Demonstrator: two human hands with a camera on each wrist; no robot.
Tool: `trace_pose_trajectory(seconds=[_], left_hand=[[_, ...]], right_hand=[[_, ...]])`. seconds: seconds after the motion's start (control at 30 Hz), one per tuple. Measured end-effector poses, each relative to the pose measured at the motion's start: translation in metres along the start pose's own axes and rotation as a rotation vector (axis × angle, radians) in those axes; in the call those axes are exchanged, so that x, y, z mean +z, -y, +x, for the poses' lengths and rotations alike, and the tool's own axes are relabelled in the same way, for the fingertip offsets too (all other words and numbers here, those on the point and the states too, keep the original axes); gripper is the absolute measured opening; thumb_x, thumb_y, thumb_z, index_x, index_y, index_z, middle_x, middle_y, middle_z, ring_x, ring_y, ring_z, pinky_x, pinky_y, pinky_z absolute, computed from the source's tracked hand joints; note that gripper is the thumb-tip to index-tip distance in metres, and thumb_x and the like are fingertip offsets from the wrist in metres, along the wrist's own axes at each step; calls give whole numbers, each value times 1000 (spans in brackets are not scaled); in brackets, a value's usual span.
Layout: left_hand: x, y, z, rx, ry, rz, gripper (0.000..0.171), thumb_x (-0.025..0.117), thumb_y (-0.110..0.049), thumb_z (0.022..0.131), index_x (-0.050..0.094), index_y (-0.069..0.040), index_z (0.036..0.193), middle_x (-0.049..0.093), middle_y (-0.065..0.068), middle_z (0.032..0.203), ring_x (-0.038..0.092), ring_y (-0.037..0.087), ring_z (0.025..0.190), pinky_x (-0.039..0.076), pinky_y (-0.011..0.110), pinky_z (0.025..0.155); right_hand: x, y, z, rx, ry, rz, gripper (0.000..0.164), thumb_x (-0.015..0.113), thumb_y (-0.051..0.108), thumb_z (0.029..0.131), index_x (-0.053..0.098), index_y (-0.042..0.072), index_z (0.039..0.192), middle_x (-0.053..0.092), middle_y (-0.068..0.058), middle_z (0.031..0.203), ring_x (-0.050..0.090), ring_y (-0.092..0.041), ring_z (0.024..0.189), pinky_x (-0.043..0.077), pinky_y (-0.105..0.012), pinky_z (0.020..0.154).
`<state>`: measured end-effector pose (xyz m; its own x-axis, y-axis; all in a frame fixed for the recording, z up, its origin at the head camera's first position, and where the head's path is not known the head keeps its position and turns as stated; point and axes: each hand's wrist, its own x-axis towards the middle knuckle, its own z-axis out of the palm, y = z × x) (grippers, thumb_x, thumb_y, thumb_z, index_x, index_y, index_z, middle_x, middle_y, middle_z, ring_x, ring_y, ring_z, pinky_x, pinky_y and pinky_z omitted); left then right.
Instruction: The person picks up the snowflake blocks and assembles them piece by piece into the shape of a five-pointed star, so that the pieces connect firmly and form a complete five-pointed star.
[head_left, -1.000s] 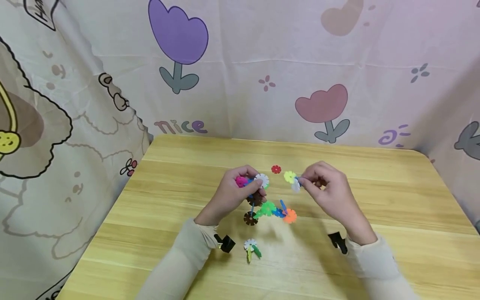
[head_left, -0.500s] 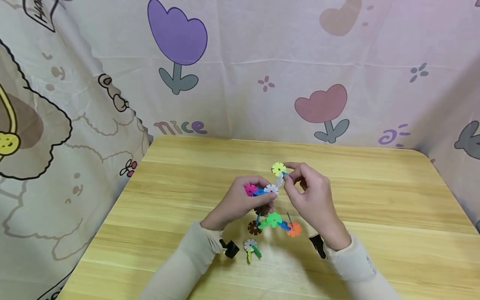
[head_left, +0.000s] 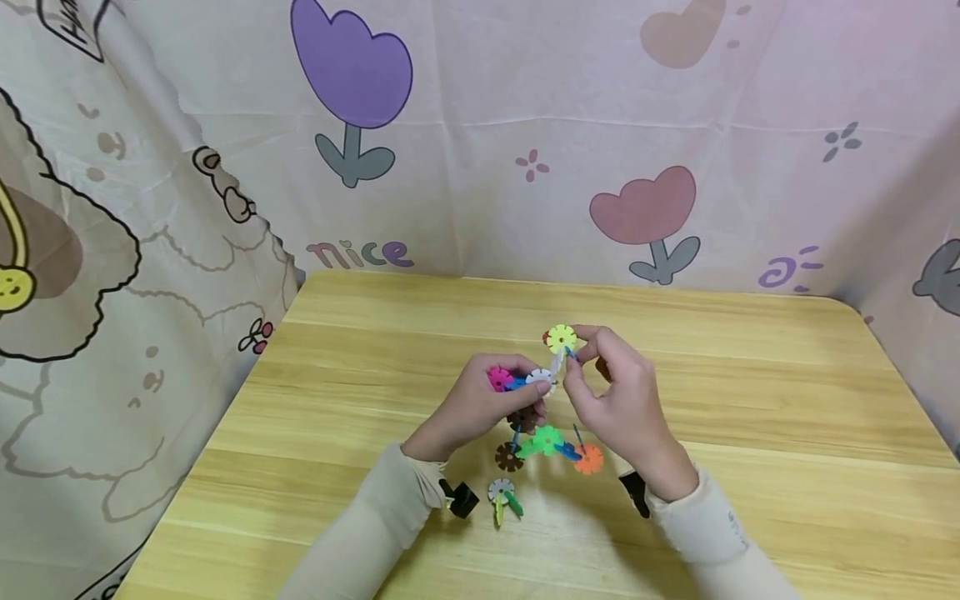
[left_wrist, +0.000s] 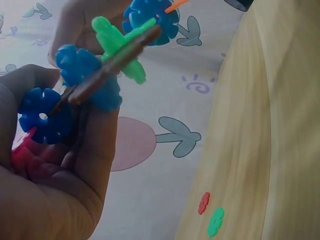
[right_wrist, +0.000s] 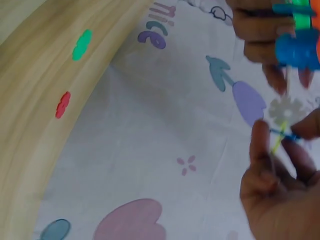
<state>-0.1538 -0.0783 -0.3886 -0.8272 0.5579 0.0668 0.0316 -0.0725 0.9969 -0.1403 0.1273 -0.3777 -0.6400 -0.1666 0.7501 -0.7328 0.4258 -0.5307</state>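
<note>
My left hand [head_left: 487,404] grips a chain of notched plastic flower discs between thumb and fingers. In the head view a pink disc [head_left: 500,380] and a white disc [head_left: 540,381] show at the thumb. Below hang a brown disc [head_left: 509,457], a green disc [head_left: 548,440] and an orange disc [head_left: 589,458]. My right hand [head_left: 626,404] pinches a small joined cluster by its blue disc [right_wrist: 291,135]. A yellow disc [head_left: 561,338] tops this cluster, and its pale disc [head_left: 557,362] meets the chain's white disc; whether they interlock I cannot tell. The palm hides part of the chain.
Nearer the front of the wooden table [head_left: 360,333] lies a white disc [head_left: 501,490] with green and yellow discs joined to it. Both wrist views show a loose red disc [left_wrist: 203,203] and a loose green disc [left_wrist: 215,222]. A patterned cloth [head_left: 480,167] hangs behind the table.
My right hand has moved left with its cluster, up to the chain. My left hand has shifted slightly right and down with the chain. Over the last half second both barely move.
</note>
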Motion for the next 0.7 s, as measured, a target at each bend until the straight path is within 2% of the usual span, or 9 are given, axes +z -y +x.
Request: trace_pose_trajectory(seconds=[0.03, 0.13, 0.27, 0.33, 0.4, 0.5, 0.57, 0.7], left_hand=[[0, 0, 0, 0, -2, 5, 16, 70, -13, 100, 72, 3, 105, 73, 15, 80, 73, 22, 68, 64, 38, 63], [0, 0, 0, -6, 3, 16, 17, 70, -14, 100, 71, 2, 105, 73, 16, 81, 73, 22, 68, 64, 38, 63], [0, 0, 0, -5, 13, 20, 16, 70, -14, 100, 71, 1, 105, 73, 15, 81, 72, 22, 68, 64, 37, 63], [0, 0, -1, 3, 16, 21, 16, 70, -13, 100, 71, 2, 105, 73, 15, 81, 73, 21, 69, 64, 37, 63], [-1, 0, -1, 13, 19, 21, 15, 70, -11, 100, 71, 3, 105, 73, 15, 80, 73, 22, 69, 64, 38, 63], [-2, 1, -1, 23, 23, 20, 15, 70, -9, 99, 70, 4, 106, 73, 15, 81, 73, 22, 70, 65, 39, 64], [-2, 1, -1, 25, 24, 18, 15, 70, -9, 99, 70, 4, 107, 73, 15, 82, 73, 23, 70, 65, 40, 65], [-3, 2, -1, 38, 26, 20, 15, 70, -8, 99, 70, 5, 107, 73, 15, 82, 73, 23, 72, 65, 41, 68]], right_hand=[[-2, -2, 0, -4, 17, 33, 17, 66, -8, 85, 56, 6, 82, 74, -17, 112, 42, -10, 57, 34, -20, 52], [-8, -7, 1, 24, 87, 157, 21, 68, -12, 85, 59, 7, 85, 74, -12, 109, 45, -10, 63, 36, -22, 55], [-16, -12, 1, 119, 186, 298, 26, 71, -15, 87, 61, 9, 89, 71, -7, 107, 49, -14, 72, 38, -24, 58], [-19, -14, 2, 163, 219, 357, 26, 72, -16, 87, 60, 6, 94, 70, -6, 105, 52, -14, 75, 42, -23, 60], [-22, -16, 2, 196, 244, 428, 29, 71, -19, 86, 58, 0, 105, 68, -8, 103, 57, -16, 80, 47, -23, 64], [-25, -19, 4, 224, 284, 533, 47, 70, -22, 85, 53, -9, 127, 66, -13, 100, 62, -19, 85, 53, -24, 71], [-27, -20, 5, 238, 315, 573, 52, 70, -20, 87, 51, -10, 134, 66, -16, 98, 63, -20, 84, 55, -24, 72], [-30, -21, 5, 264, 372, 576, 38, 73, -8, 92, 59, -5, 127, 67, -17, 93, 62, -22, 77, 56, -25, 69]])
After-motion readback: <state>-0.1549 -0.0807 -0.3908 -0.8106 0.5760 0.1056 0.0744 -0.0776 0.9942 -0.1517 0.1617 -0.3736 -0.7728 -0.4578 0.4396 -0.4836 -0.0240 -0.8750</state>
